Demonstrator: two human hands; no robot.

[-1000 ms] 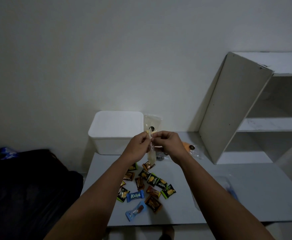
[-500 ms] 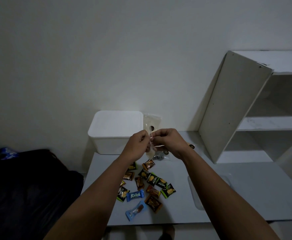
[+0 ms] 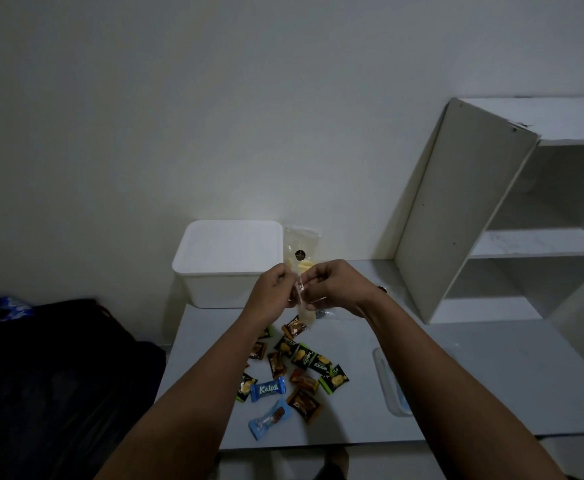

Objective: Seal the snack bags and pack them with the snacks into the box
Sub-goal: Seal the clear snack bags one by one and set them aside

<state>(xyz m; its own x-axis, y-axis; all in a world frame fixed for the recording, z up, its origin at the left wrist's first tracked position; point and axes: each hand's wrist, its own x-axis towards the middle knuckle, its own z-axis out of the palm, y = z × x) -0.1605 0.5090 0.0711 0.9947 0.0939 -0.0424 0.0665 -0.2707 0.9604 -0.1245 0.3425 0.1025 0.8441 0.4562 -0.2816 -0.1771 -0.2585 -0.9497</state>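
My left hand (image 3: pixel 272 293) and my right hand (image 3: pixel 335 285) are raised over the table, both pinching the top of a clear snack bag (image 3: pixel 302 303) that hangs edge-on between them. Another clear snack bag (image 3: pixel 301 245) with a dark round sticker leans upright against the wall behind my hands. The white box (image 3: pixel 226 263) stands at the table's back left, its top looking white and flat. Several wrapped snacks (image 3: pixel 304 362) in green, brown and blue lie scattered on the grey table (image 3: pixel 474 375) under my forearms.
A clear lid or tray (image 3: pixel 389 386) lies flat under my right forearm. A white shelf unit (image 3: pixel 491 216) stands at the back right. Dark bedding (image 3: pixel 41 375) fills the left, below the table's left edge.
My hands have stayed together on the bag top with small finger shifts. The bag now hangs lower between them, and my right arm covers the orange item at the back.
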